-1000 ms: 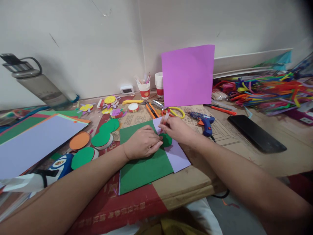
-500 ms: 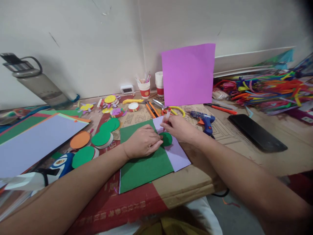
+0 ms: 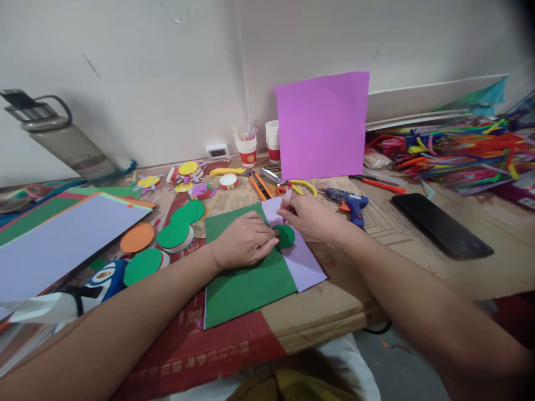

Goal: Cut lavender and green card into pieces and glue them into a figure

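A small green paper circle (image 3: pixel 286 236) lies on a light purple sheet (image 3: pixel 303 264), beside the edge of a larger green sheet (image 3: pixel 246 289). My left hand (image 3: pixel 244 239) rests on the green sheet with its fingers bent together, and the fingertips press the circle's left edge down. In my right hand (image 3: pixel 311 214) is a pen (image 3: pixel 288 195) with a clear barrel and a red end, pinched upright at the top edge of the circle. The pen's tip is hard to make out.
Behind my hands lie orange-handled cutters (image 3: pixel 259 185), yellow-handled scissors (image 3: pixel 303 186) and a blue glue gun (image 3: pixel 355 209). A black phone (image 3: pixel 442 225) is at the right. Green paper discs (image 3: pixel 173 236) sit at the left, and a purple sheet (image 3: pixel 321 128) stands against the wall.
My right hand and the pen have shifted very slightly right along the circle's upper edge. My left hand stays in place on the paper.
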The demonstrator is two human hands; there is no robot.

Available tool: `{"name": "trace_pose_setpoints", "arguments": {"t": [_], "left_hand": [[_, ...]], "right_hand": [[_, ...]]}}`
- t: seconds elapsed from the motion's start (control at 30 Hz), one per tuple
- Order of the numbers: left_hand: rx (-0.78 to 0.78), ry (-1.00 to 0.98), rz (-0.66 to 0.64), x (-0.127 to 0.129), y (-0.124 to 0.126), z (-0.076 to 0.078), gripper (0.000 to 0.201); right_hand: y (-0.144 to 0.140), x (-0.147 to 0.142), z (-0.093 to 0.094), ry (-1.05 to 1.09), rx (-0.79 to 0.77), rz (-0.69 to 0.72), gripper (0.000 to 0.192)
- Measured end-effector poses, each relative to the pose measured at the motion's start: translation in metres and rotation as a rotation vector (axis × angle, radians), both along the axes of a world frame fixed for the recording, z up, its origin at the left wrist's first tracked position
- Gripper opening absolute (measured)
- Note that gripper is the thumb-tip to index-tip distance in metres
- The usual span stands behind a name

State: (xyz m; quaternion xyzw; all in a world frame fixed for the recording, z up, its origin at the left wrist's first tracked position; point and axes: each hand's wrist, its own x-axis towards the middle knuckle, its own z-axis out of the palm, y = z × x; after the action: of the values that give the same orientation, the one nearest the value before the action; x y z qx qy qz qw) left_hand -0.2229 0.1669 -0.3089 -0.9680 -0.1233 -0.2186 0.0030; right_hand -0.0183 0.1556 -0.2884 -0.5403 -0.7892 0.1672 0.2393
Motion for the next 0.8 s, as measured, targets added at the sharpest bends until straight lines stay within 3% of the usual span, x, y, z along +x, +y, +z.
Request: {"name": "trace_pose_setpoints", "arguments": {"t": [0.8], "left_hand": [[-0.007, 0.021, -0.016, 0.001, 0.000, 0.003, 0.025]], "right_hand": [[-0.011, -0.001, 0.022, -0.237, -0.032, -0.053, 0.029]]}}
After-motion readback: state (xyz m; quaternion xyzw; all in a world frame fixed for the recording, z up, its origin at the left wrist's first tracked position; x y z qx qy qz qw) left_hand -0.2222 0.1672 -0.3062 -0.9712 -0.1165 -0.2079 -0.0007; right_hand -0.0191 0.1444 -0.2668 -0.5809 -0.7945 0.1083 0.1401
